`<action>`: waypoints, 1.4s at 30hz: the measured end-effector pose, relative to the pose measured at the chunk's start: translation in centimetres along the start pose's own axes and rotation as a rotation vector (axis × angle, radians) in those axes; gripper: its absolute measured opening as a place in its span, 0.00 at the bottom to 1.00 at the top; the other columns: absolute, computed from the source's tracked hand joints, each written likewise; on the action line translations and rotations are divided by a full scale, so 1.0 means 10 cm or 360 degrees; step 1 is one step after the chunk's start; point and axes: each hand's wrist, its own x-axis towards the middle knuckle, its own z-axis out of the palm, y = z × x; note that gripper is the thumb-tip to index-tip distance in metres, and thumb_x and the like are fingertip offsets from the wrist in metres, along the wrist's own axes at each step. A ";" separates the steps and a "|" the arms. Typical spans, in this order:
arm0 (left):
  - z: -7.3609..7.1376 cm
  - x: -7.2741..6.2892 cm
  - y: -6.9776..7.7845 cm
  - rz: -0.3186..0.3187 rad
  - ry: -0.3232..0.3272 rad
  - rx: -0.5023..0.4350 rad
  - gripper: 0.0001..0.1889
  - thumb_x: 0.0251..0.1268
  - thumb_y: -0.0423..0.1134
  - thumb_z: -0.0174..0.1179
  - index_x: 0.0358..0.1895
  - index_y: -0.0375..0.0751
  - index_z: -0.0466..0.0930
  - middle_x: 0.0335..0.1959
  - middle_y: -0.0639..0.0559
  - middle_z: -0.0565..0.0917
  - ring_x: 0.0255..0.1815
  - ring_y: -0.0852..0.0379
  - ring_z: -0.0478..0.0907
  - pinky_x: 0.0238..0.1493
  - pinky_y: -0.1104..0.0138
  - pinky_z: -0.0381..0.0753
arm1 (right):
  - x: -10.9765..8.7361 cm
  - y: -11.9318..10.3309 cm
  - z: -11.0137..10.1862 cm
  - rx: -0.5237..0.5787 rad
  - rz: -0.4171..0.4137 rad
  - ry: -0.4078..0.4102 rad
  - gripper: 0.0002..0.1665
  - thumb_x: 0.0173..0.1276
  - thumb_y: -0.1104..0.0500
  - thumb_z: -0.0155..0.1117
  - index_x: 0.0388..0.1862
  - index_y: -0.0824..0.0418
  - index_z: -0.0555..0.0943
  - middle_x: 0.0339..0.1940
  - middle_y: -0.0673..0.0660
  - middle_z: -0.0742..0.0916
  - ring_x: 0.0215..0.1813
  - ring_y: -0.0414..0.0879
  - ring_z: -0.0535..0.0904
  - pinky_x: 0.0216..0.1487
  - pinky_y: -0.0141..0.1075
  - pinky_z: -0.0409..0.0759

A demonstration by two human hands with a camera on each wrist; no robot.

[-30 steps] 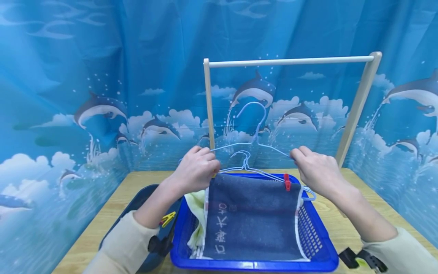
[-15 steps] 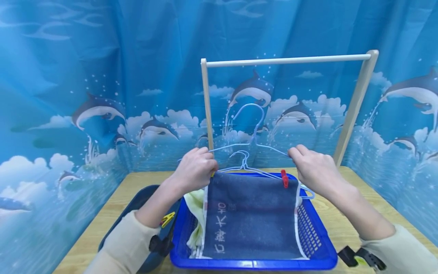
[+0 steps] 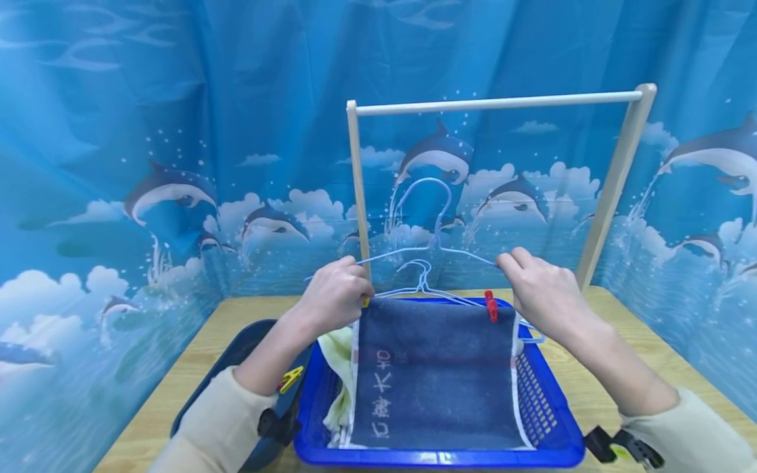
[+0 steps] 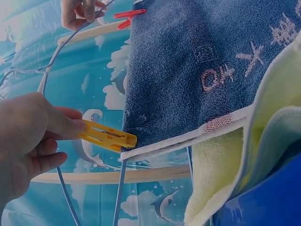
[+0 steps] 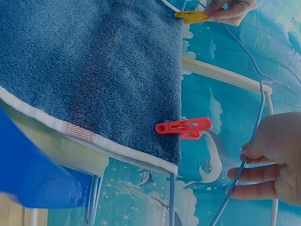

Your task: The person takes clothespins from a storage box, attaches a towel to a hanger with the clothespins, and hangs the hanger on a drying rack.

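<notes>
A dark blue towel (image 3: 437, 374) with white edging hangs folded over the lower wire of a light blue hanger (image 3: 434, 243), in front of the basket. My left hand (image 3: 334, 295) pinches a yellow clothespin (image 4: 110, 136) whose jaws sit on the towel's top left corner. At the top right, a red clothespin (image 3: 491, 306) clips the towel, with no hand on it. My right hand (image 3: 547, 295) holds the hanger's right sloping wire between thumb and fingers, as the right wrist view shows. The hanger's hook (image 3: 427, 181) points up.
Behind the towel stands a blue basket (image 3: 558, 420) holding a pale green towel (image 3: 337, 348) and more hangers (image 3: 422, 279). A dark tray (image 3: 201, 394) with a yellow clothespin (image 3: 290, 379) is at left. A wooden rack (image 3: 497, 104) rises at the table's back.
The held hanger's hook has shifted slightly left, and the towel's right side with the red clothespin has risen a little. Both hands keep their holds.
</notes>
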 end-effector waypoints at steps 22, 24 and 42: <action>0.03 0.00 0.04 -0.0268 0.0042 -0.0067 0.10 0.48 0.22 0.61 0.29 0.40 0.88 0.25 0.51 0.83 0.28 0.56 0.70 0.31 0.68 0.72 | -0.04 0.00 0.09 0.0013 -0.0052 0.0266 0.27 0.39 0.82 0.60 0.42 0.69 0.74 0.35 0.65 0.78 0.23 0.56 0.77 0.07 0.36 0.63; 0.04 0.00 0.04 -0.0271 0.0067 -0.0055 0.10 0.47 0.22 0.62 0.29 0.39 0.88 0.25 0.50 0.83 0.28 0.56 0.70 0.31 0.68 0.72 | -0.04 0.00 0.11 0.0020 -0.0055 0.0290 0.27 0.39 0.83 0.60 0.42 0.69 0.74 0.35 0.65 0.78 0.23 0.56 0.76 0.07 0.36 0.62; 0.03 0.02 0.01 -0.0220 0.0063 0.0038 0.10 0.48 0.22 0.61 0.31 0.38 0.87 0.30 0.48 0.84 0.29 0.54 0.74 0.32 0.67 0.76 | 0.03 0.02 0.12 0.0024 -0.0063 0.0333 0.24 0.40 0.83 0.56 0.39 0.70 0.73 0.34 0.65 0.76 0.19 0.54 0.73 0.07 0.37 0.62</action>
